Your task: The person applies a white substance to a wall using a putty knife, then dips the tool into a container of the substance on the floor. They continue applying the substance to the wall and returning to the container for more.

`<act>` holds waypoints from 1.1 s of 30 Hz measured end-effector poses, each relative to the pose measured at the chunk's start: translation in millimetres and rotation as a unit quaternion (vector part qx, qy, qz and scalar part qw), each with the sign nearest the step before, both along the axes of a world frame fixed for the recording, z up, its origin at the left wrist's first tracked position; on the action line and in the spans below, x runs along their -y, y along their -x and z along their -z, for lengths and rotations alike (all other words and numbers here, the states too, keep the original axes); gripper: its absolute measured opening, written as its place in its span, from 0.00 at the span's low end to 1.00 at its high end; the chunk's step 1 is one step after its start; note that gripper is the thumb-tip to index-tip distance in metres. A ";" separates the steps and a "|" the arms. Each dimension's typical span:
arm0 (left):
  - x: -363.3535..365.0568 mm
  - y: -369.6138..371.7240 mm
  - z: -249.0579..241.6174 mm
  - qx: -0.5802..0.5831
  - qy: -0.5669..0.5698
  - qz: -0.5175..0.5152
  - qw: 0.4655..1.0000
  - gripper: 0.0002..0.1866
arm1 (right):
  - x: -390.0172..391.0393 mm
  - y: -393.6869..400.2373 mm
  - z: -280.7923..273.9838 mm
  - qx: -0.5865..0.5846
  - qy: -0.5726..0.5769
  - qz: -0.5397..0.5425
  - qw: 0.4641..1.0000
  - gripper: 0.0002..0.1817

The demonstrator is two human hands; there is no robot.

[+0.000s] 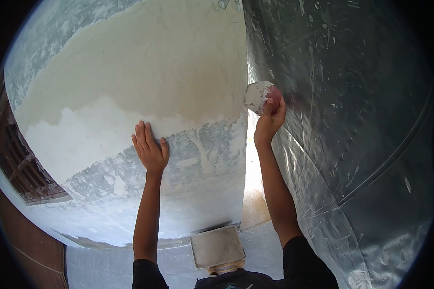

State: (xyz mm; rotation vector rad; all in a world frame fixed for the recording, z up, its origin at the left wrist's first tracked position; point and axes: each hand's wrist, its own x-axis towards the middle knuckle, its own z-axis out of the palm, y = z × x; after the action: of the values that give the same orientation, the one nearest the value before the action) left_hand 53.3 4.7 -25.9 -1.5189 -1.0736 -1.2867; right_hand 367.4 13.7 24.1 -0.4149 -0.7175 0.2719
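Observation:
My left hand [150,149] lies flat against the wall [144,62], its fingers spread at the lower edge of a pale plaster band. Nothing shows in it. My right hand [271,118] grips a scraper [261,98] with a reddish part and a blade coated in whitish plaster, held up beside the wall's right edge. Above my left hand the plaster is beige and smooth. Below it the surface is patchy grey and blue.
Dark plastic sheeting [352,120] with white splashes hangs on the right. A rectangular tray [218,246] of greyish material stands low in front of my body. Pale sheeting [101,265] covers the floor. A slatted opening [26,164] is at the left.

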 end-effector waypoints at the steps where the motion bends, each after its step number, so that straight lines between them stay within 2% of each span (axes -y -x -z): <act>1: -0.7 0.7 0.0 -0.001 0.000 -0.001 1.000 0.30 | 6.0 4.0 -4.5 0.015 -0.021 -0.021 0.999 0.20; 2: -0.7 0.6 -0.6 -0.001 0.000 -0.003 1.000 0.30 | 8.8 9.1 -5.6 0.030 -0.040 -0.042 0.998 0.20; 4: -1.2 -1.4 -1.1 0.005 -0.021 -0.009 1.000 0.29 | 2.1 14.7 0.3 0.178 -0.015 0.031 0.983 0.20; 5: -1.3 -2.4 -1.8 0.005 -0.020 -0.009 1.000 0.29 | 2.2 16.1 -0.7 0.204 0.022 0.069 0.976 0.21; 6: -0.5 -2.6 -1.7 0.005 -0.018 -0.014 1.000 0.29 | 2.6 13.2 -3.1 0.203 0.025 0.069 0.976 0.21; 8: 0.2 -1.6 -0.3 0.004 -0.017 -0.022 1.000 0.29 | 3.2 5.3 -12.1 0.053 0.041 0.070 0.995 0.20; 9: -1.0 -1.3 0.1 0.006 -0.018 -0.019 1.000 0.29 | 4.9 1.8 -15.8 0.015 0.033 0.063 0.997 0.21; 10: -2.1 -0.8 0.0 0.007 -0.018 -0.016 1.000 0.29 | 5.7 4.3 -17.5 0.016 0.032 0.061 0.997 0.21; 12: -2.0 -1.0 -1.1 0.007 -0.020 -0.019 1.000 0.29 | 8.6 11.3 -16.6 0.071 -0.058 -0.029 0.995 0.21; 14: -0.7 -2.0 -0.3 0.006 -0.017 -0.019 1.000 0.29 | 9.7 16.3 -11.8 0.184 0.034 0.068 0.980 0.21; 16: 0.0 -2.0 -0.9 0.005 -0.018 -0.020 1.000 0.29 | -0.7 10.3 -13.4 0.115 0.058 0.118 0.985 0.21; 19: -1.2 -1.3 -0.2 0.008 -0.017 -0.014 1.000 0.29 | 13.9 6.4 -22.4 -0.001 -0.011 0.023 1.000 0.19; 20: -1.5 -1.0 -0.7 0.008 -0.019 -0.015 1.000 0.29 | 11.3 9.1 -20.3 -0.001 -0.012 0.023 1.000 0.19; 22: -1.4 -1.4 0.0 0.008 -0.020 -0.015 1.000 0.29 | 5.4 14.6 -11.9 0.133 -0.039 0.012 0.990 0.21; 23: -1.4 -2.0 -0.4 0.007 -0.019 -0.013 1.000 0.29 | 6.2 16.0 -9.7 0.165 -0.007 0.022 0.986 0.21; 24: -1.1 -2.1 -0.8 0.006 -0.019 -0.014 1.000 0.29 | 5.0 12.0 -10.3 0.164 -0.006 0.023 0.986 0.21; 26: -0.4 -1.3 -0.1 0.003 -0.019 -0.015 1.000 0.29 | 2.4 4.3 -14.6 0.062 0.042 0.076 0.994 0.22; 27: -1.0 -1.4 0.2 0.005 -0.018 -0.014 1.000 0.29 | 2.5 5.9 -15.0 0.062 0.041 0.074 0.994 0.22; 30: -1.0 -0.5 -0.8 0.005 -0.018 -0.015 1.000 0.29 | 6.0 9.3 -13.9 0.037 -0.038 -0.013 0.999 0.20; 32: -0.5 -1.9 0.0 0.004 -0.017 -0.014 1.000 0.29 | 5.3 15.3 -6.7 0.159 0.000 0.044 0.986 0.20; 33: -0.5 -1.9 -0.3 0.003 -0.017 -0.015 1.000 0.29 | 5.6 14.5 -8.4 0.126 0.026 0.058 0.990 0.19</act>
State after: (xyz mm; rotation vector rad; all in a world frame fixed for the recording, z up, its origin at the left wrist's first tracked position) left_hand 55.1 5.2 -25.6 -1.4704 -1.0689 -1.2833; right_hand 352.9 8.1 32.5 -0.5448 -0.9323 0.1301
